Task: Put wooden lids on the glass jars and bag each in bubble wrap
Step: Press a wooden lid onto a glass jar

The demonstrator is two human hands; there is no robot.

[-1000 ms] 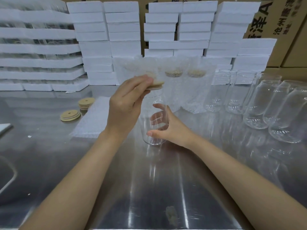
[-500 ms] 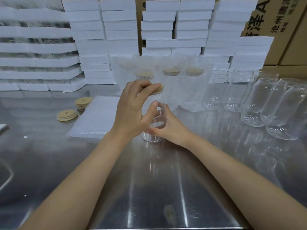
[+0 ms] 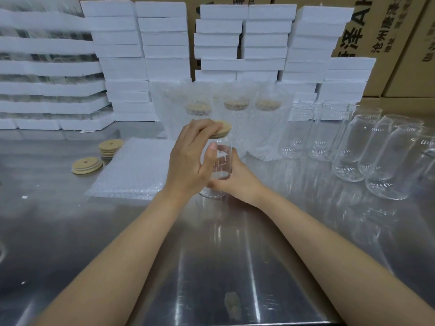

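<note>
A clear glass jar (image 3: 220,161) stands upright on the steel table at centre. My right hand (image 3: 237,178) grips its lower body from the right side. A round wooden lid (image 3: 222,131) sits on the jar's mouth, and my left hand (image 3: 190,158) lies over it, fingers curled across the top and thumb against the glass. Spare wooden lids (image 3: 110,148) are stacked to the left, with another stack of lids (image 3: 87,165) nearer me. A pile of flat bubble-wrap bags (image 3: 134,170) lies just left of my left hand.
Three lidded jars in bubble wrap (image 3: 237,118) stand behind the held jar. Several bare glass jars (image 3: 367,149) crowd the right side. White foam boxes (image 3: 164,52) are stacked along the back, with cardboard cartons (image 3: 381,36) behind them. The steel table (image 3: 211,267) stretches toward me.
My left hand brought the lid down from above the jar onto its mouth and now covers it. My right hand kept its grip on the jar.
</note>
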